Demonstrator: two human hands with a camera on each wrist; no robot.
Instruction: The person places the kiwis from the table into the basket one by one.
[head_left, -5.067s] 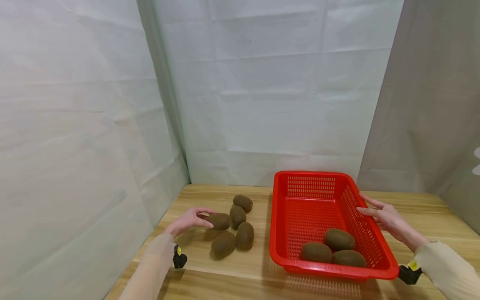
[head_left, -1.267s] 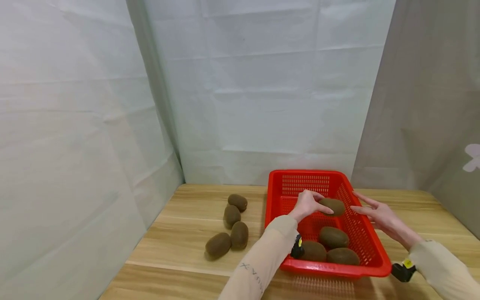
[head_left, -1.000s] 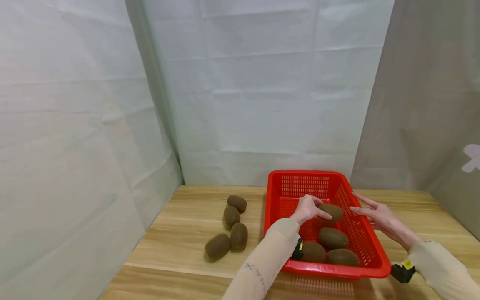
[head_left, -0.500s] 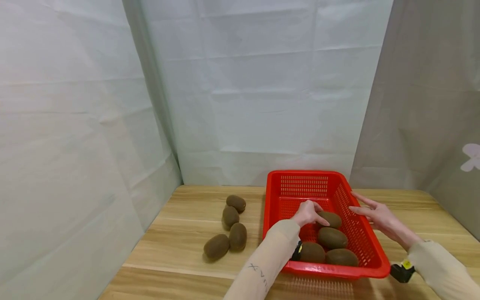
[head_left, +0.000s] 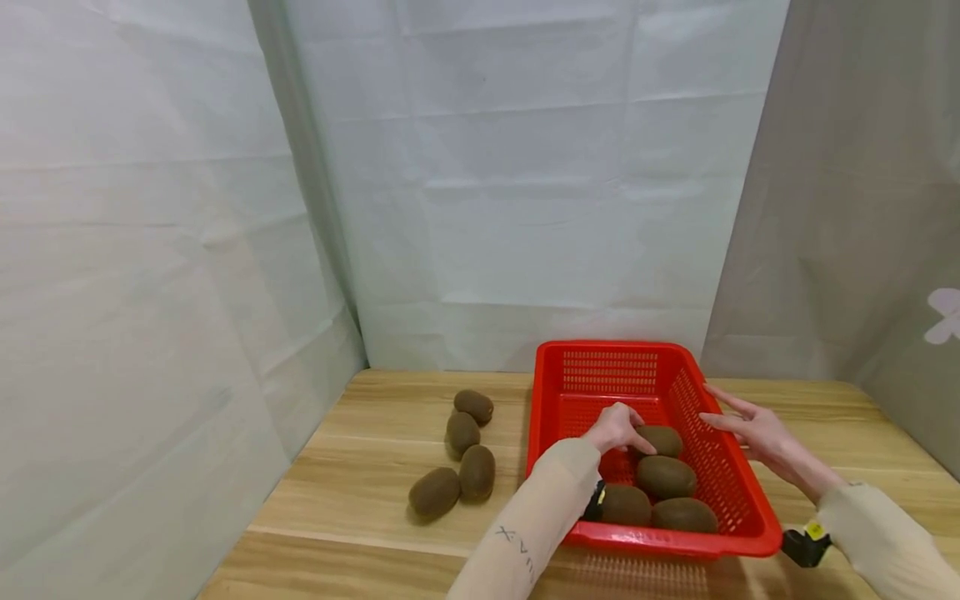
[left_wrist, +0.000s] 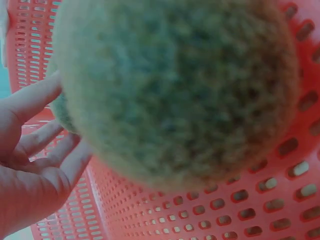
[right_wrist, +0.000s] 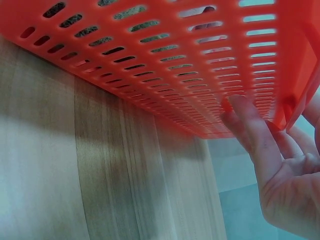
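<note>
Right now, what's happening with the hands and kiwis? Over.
Left hand gripping one kiwi inside the red basket. Right hand at the basket's right side. Three other kiwis crowd its near end; four kiwis on the table.

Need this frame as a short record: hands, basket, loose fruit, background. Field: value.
left hand: inside the basket, holding a kiwifruit
right hand: holds the basket's right rim
container: red slotted plastic basket
basket contents: held kiwifruit plus three others
loose fruit: four kiwifruits, left of basket
surface: wood-grain table
background: pale sheets
</note>
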